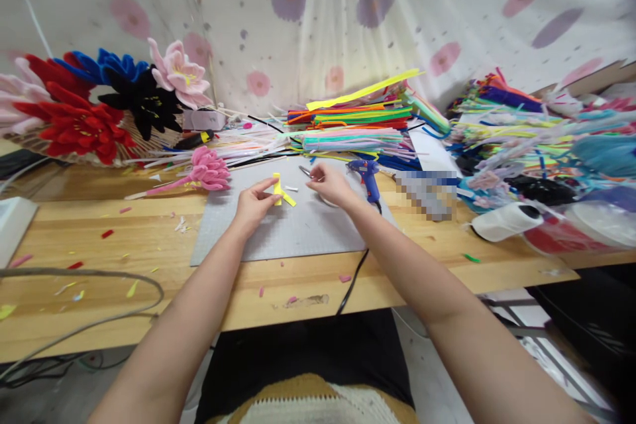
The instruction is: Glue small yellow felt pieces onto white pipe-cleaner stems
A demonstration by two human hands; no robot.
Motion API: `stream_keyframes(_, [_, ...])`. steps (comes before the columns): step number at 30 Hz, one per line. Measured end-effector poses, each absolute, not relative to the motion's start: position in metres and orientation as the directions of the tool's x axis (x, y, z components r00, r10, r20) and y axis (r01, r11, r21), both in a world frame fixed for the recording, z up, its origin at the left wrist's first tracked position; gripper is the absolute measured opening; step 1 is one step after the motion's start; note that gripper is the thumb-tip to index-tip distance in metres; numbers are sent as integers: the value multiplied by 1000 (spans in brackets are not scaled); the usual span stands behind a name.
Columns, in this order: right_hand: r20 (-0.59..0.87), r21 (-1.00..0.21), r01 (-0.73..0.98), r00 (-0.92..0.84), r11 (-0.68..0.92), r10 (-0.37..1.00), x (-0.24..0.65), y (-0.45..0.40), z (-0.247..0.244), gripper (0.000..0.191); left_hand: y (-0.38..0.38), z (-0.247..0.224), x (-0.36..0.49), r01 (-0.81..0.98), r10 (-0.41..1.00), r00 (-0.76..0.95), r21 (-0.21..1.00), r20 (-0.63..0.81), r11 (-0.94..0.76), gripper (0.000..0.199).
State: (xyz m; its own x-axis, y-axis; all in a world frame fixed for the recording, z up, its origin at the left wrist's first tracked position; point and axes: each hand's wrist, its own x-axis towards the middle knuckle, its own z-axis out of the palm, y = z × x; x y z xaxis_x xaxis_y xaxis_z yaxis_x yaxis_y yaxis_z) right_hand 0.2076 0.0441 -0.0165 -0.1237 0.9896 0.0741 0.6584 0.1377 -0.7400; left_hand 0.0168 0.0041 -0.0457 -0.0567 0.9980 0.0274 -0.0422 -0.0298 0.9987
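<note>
My left hand pinches an upright piece of yellow fuzzy strip between thumb and fingertips over the grey cutting mat. Beside it on the mat lies another short yellow piece, close to a small white stick. To the right, my right hand is closed around a slim metal tool whose pointed tip sticks out to the left; the rest of it is hidden by the fingers. Under that wrist, part of a pale rounded object shows, too covered to name.
A blue glue gun stands at the mat's right edge, its black cord running forward. A pink fuzzy flower lies at the left. Bundled pipe cleaners line the back; finished flowers stand far left. A white spool lies right.
</note>
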Motion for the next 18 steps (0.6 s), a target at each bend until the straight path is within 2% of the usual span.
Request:
stream_keyframes(2, [96, -451, 874, -154, 181, 983, 230, 46, -14, 16, 4, -46, 17, -38, 998, -53, 999, 36, -38, 54])
stream_keyframes(4, [21, -229, 956, -185, 185, 982, 247, 46, -13, 21, 4, -45, 19, -35, 998, -45, 998, 45, -47, 53])
stream_keyframes(6, [-70, -112, 975, -200, 191, 977, 254, 46, -12, 25, 4, -45, 19, -35, 998, -37, 998, 48, -49, 53])
stream_keyframes(9, [-161, -39, 971, -238, 235, 958, 253, 48, -11, 36, 3, -45, 20, -36, 999, -28, 999, 34, -35, 56])
stream_keyframes(12, [-221, 1, 964, -258, 265, 941, 250, 53, -5, 34, 3, -45, 18, -31, 999, -31, 999, 22, -23, 59])
stream_keyframes(14, [-249, -40, 968, -250, 248, 936, 253, 57, 0, 25, 2, -44, 18, -33, 999, -31, 999, 16, -18, 60])
stream_keyframes(16, [-267, -191, 960, -250, 203, 931, 262, 59, 5, 21, 2, -43, 17, -45, 1000, -20, 999, 6, -7, 61])
stream_keyframes(18, [-272, -413, 897, -290, 160, 918, 272, 58, 9, 24, 2, -42, 16, -60, 1000, -5, 998, -2, 1, 62])
